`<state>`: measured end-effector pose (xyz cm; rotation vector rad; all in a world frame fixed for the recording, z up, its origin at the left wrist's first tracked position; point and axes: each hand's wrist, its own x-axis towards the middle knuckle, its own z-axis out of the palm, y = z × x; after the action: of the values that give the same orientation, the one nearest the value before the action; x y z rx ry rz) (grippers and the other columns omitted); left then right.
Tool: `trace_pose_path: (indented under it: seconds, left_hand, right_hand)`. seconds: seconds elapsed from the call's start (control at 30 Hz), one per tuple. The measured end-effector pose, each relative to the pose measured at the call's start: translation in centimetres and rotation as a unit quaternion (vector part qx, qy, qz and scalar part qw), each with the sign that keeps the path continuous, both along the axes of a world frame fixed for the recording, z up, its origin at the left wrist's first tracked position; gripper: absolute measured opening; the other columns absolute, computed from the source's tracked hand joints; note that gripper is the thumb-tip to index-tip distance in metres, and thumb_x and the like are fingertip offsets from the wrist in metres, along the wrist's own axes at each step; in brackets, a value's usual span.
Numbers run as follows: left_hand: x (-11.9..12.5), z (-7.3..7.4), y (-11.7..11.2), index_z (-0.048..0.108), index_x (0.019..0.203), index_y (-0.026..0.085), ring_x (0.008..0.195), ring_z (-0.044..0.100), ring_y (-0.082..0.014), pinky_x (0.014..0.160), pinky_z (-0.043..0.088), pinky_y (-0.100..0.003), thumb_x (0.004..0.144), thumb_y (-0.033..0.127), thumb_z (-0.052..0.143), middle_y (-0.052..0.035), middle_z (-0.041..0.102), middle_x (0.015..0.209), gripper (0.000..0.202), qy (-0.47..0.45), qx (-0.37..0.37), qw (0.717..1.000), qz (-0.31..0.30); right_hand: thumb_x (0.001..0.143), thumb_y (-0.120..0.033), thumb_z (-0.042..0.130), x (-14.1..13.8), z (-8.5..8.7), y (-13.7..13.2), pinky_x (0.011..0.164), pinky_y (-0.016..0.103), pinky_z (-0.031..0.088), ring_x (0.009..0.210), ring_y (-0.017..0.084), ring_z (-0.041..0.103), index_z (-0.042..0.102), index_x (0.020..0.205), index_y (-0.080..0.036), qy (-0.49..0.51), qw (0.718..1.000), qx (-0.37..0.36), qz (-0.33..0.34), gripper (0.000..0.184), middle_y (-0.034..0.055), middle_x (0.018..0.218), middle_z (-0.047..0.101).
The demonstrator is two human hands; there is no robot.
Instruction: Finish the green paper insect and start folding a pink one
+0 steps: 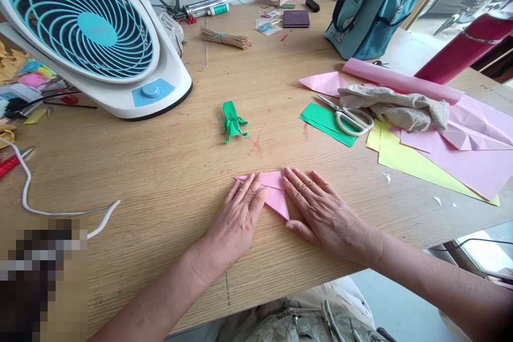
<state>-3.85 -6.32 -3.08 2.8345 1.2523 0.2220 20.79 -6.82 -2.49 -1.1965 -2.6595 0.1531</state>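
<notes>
A folded piece of pink paper (pixel 276 192) lies flat on the table between my hands, with a pointed end to the left and a corner toward me. My left hand (pixel 242 214) rests on its left part, fingers stretched out and pressing down. Along its right edge lies my right hand (pixel 318 208), flat, with fingertips touching the paper and the thumb apart. Parts of the paper are hidden under the fingers. Beyond it stands a small green origami figure (pixel 232 123) with several thin legs.
Scissors (pixel 352 120) lie on green paper (pixel 320 120) at right, beside a grey cloth (pixel 396 104), yellow paper (pixel 412 163) and pink sheets (pixel 473 168). A fan (pixel 148 91) stands at left, near a white cord (pixel 60 212). Farther back are bundled sticks (pixel 226 37) and a blue bag (pixel 360 10).
</notes>
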Motion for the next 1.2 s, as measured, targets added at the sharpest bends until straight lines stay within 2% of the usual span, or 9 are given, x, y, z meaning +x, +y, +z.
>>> trace_pose_path:
  seconds: [0.23,0.37,0.43,0.57,0.67,0.87,1.0,1.1,1.2]
  left_hand:
    - [0.3,0.1,0.1,0.049,0.139,0.005,0.146,0.039,-0.0288,0.118,0.037,-0.048,0.096,0.007,0.036,-0.0193,0.044,0.154,0.045,-0.012,0.019,0.999,0.030]
    - [0.6,0.6,-0.1,0.040,0.150,0.012,0.145,0.039,-0.0298,0.117,0.036,-0.052,0.100,0.015,0.037,-0.0135,0.044,0.156,0.050,0.015,0.010,0.998,0.052]
    - [0.8,0.8,-0.2,0.042,0.150,0.015,0.146,0.037,-0.0305,0.117,0.035,-0.054,0.100,0.016,0.036,-0.0113,0.042,0.157,0.050,0.030,-0.002,0.998,0.062]
    - [0.9,1.2,-0.5,0.041,0.151,0.021,0.148,0.034,-0.0330,0.115,0.035,-0.059,0.101,0.021,0.039,-0.0138,0.035,0.161,0.051,0.050,-0.021,0.994,0.097]
    - [1.0,1.4,-0.6,0.038,0.154,0.026,0.149,0.032,-0.0349,0.113,0.035,-0.062,0.101,0.027,0.042,-0.0173,0.031,0.162,0.053,0.060,-0.024,0.989,0.133]
    - [0.8,1.5,-0.8,0.035,0.154,0.012,0.151,0.028,-0.0315,0.119,0.030,-0.059,0.100,0.034,0.042,-0.0151,0.027,0.163,0.059,0.072,-0.036,0.979,0.188]
    - [0.4,1.1,-0.5,0.031,0.155,0.010,0.152,0.024,-0.0331,0.120,0.028,-0.060,0.099,0.035,0.042,-0.0138,0.025,0.164,0.062,0.060,-0.040,0.976,0.206]
    - [-0.2,0.5,0.2,0.031,0.154,0.010,0.151,0.027,-0.0338,0.119,0.029,-0.060,0.100,0.034,0.043,-0.0153,0.030,0.162,0.061,0.022,-0.041,0.974,0.221]
    - [-0.8,0.0,1.3,0.038,0.150,0.009,0.148,0.033,-0.0350,0.118,0.031,-0.058,0.099,0.033,0.045,-0.0180,0.041,0.157,0.057,-0.056,-0.024,0.972,0.226]
  right_hand:
    - [0.103,-0.053,0.033,0.3,0.5,0.0,0.117,0.060,0.029,0.147,0.035,0.036,0.034,0.154,-0.007,-0.019,0.999,0.014,-0.023,0.069,0.0211,0.158,0.036]
    - [0.102,-0.050,0.036,-0.6,1.2,0.2,0.116,0.061,0.029,0.142,0.037,0.042,0.052,0.141,-0.004,-0.020,0.999,0.026,-0.037,0.062,0.0242,0.153,0.044]
    - [0.102,-0.048,0.040,-1.1,1.2,0.3,0.115,0.058,0.032,0.141,0.037,0.043,0.054,0.140,-0.003,-0.012,0.999,0.042,-0.025,0.060,0.0253,0.154,0.042]
    - [0.100,-0.042,0.046,-1.7,0.7,0.5,0.115,0.052,0.035,0.141,0.032,0.044,0.047,0.146,-0.007,0.000,0.999,0.046,0.029,0.058,0.0198,0.155,0.043]
    - [0.100,-0.043,0.047,-1.6,0.4,0.6,0.116,0.053,0.034,0.143,0.032,0.043,0.044,0.148,-0.005,0.004,0.999,0.041,0.036,0.061,0.0181,0.155,0.044]
    - [0.102,-0.044,0.044,-1.0,0.2,0.5,0.117,0.055,0.032,0.144,0.032,0.041,0.039,0.151,-0.005,0.002,0.998,0.037,0.043,0.063,0.0187,0.156,0.040]
    - [0.102,-0.047,0.042,-0.7,0.0,0.4,0.117,0.055,0.032,0.147,0.033,0.037,0.029,0.155,-0.004,-0.002,0.997,0.042,0.056,0.070,0.0201,0.159,0.033]
    - [0.102,-0.050,0.041,-0.6,-0.2,0.2,0.117,0.056,0.032,0.148,0.033,0.034,0.016,0.159,-0.006,0.006,0.997,0.042,0.057,0.077,0.0211,0.160,0.030]
    - [0.102,-0.049,0.042,-0.6,-0.3,0.1,0.117,0.057,0.031,0.148,0.033,0.034,0.009,0.160,-0.007,0.013,0.998,0.044,0.050,0.079,0.0217,0.160,0.030]
